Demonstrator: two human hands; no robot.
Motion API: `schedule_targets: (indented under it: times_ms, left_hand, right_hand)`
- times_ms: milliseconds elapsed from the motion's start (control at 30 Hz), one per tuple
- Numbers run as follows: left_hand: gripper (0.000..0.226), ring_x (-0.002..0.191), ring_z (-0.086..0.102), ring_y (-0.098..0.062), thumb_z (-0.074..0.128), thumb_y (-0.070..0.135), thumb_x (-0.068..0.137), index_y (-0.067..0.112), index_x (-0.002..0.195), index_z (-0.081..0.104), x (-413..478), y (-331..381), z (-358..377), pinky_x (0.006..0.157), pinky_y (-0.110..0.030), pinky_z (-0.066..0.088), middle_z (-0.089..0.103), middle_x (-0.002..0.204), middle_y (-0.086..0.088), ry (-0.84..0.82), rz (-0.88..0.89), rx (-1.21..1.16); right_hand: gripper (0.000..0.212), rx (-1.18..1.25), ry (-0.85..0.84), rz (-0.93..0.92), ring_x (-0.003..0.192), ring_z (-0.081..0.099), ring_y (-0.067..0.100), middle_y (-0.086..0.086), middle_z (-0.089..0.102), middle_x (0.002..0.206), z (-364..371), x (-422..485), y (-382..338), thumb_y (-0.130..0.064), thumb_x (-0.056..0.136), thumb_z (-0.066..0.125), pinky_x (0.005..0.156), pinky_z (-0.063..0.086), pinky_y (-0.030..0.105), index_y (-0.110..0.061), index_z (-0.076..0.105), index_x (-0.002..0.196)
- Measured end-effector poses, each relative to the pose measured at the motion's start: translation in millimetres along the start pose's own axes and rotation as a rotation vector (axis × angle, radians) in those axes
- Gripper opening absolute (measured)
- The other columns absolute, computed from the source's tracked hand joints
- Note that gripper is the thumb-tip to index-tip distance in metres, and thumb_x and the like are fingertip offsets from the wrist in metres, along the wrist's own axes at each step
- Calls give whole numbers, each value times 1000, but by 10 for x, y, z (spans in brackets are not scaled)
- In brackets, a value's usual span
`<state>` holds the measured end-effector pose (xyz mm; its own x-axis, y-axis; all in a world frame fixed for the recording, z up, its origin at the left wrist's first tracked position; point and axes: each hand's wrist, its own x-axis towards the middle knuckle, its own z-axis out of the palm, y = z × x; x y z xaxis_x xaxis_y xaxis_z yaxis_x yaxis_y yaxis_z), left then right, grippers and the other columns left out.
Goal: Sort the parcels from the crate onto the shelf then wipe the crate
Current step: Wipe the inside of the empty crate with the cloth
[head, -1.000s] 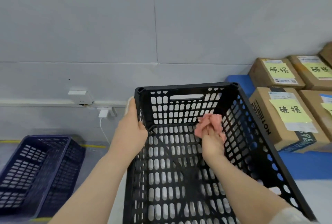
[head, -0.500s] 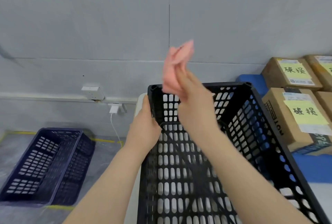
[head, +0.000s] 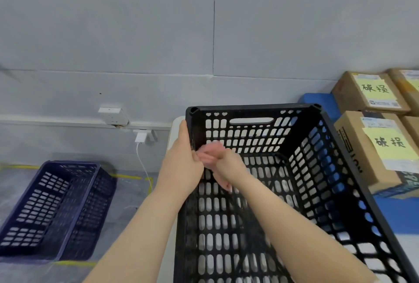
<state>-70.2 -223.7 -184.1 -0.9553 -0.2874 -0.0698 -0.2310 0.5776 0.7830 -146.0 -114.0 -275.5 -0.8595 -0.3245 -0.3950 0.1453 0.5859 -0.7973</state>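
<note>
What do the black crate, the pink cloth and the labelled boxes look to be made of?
Black crate: apparently moulded hard plastic with a dull sheen, its walls a uniform grid of slots with a cut-out handle.
Pink cloth: soft fabric, bunched in the right hand; too blurred to tell the weave.
Boxes: brown corrugated-looking cardboard, matte, with yellow paper notes stuck on.

Yellow note [head: 390, 144] on near cardboard box [head: 362, 158]: "破损". Same "破损" on yellow note [head: 375, 87], far box [head: 347, 94]. Other print illegible.
</note>
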Motion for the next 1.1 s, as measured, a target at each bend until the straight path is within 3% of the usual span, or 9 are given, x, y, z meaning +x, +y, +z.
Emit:
schedule_targets:
  times_ms: [67,133,233,300,400,567,733,900,1100]
  left_hand:
    - [80,65,61,-15,40,0,86,49,142,10,-7,-19,-6,60,-33,52,61,77,2,3,-11,25]
    - [80,66,61,-15,40,1,86,51,141,11,-11,-12,-2,62,-32,52,59,79,7,10,7,21]
    - [81,72,61,-12,39,-1,86,50,142,10,-5,-1,1,68,-34,54,60,88,11,10,13,0]
    - [81,72,61,-14,39,-1,86,47,144,10,-13,6,3,70,-37,54,61,90,6,8,1,11]
    - [81,65,59,-15,38,-1,85,48,143,9,-13,11,7,60,-33,50,59,82,6,18,-4,27]
    - [81,68,62,-18,39,2,87,56,138,8,9,-19,8,62,-37,51,60,89,4,9,1,38]
    - [80,74,62,-13,40,3,88,52,142,6,10,-60,21,64,-30,48,59,98,8,17,-14,37]
    - [79,71,61,-12,39,1,88,52,140,9,12,-30,7,61,-29,47,58,92,8,8,-21,24]
    - [77,73,61,-15,39,1,90,51,142,8,-13,1,-1,65,-34,50,59,90,7,-2,-19,30]
  right_hand:
    - [31,451,237,155,76,64,17,9,69,96,-331,-217,-275,-2,92,42,54,52,23,-11,66,110]
    - [37,722,530,3,57,56,9,3,63,73,-589,-528,-457,4,83,40,44,46,21,-17,70,85]
    - [52,608,898,-614,95,64,11,-3,70,102,-668,-864,-651,7,78,37,81,55,30,-16,69,112]
    - [66,121,1067,-817,136,40,22,5,48,143,-574,-797,-612,13,78,33,112,34,39,-9,48,138]
    - [70,-432,872,-797,140,31,31,12,37,149,-382,-395,-372,13,75,37,115,28,43,-7,42,142]
    - [58,-834,537,-626,89,64,29,8,70,102,-110,81,334,11,54,77,75,55,37,-8,68,108]
    - [36,-1081,83,-343,98,60,25,4,63,115,-42,52,813,3,86,48,83,49,37,-13,57,117]
    - [51,-773,337,-591,104,59,27,6,64,115,-201,-206,536,12,72,50,84,52,33,-8,65,116]
    - [56,-290,1031,-736,103,49,11,4,59,106,-734,-610,39,22,70,39,86,49,24,3,59,120]
